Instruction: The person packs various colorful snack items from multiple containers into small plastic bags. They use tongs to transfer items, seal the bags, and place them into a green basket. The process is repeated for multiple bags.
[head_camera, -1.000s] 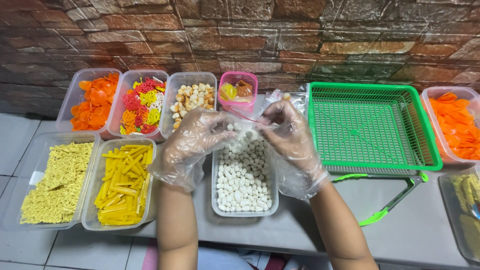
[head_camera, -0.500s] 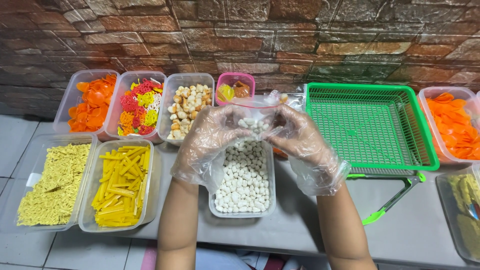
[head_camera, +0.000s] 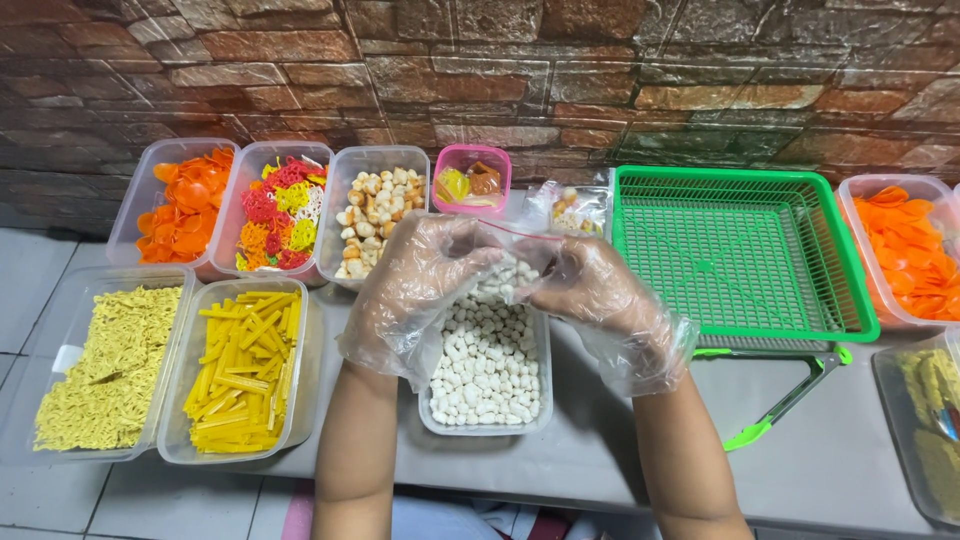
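Both my hands wear loose clear plastic gloves. My left hand (head_camera: 420, 285) and my right hand (head_camera: 595, 290) meet over a clear tub of small white pellet snacks (head_camera: 487, 385). Between the fingers they pinch a small clear plastic bag (head_camera: 515, 262) that has a few white pellets in it. The bag hangs just above the far end of the tub.
Tubs of orange chips (head_camera: 180, 205), mixed coloured crackers (head_camera: 275, 215) and beige puffs (head_camera: 375, 215) line the back; yellow noodles (head_camera: 100, 365) and yellow sticks (head_camera: 245, 365) sit left. A pink cup (head_camera: 472, 180), green basket (head_camera: 740, 250), green tongs (head_camera: 780, 405) and more orange chips (head_camera: 900, 250) lie right.
My hands have come closer together and dropped lower over the white-pellet tub. The bag between them has gone from stretched wide to gathered small.
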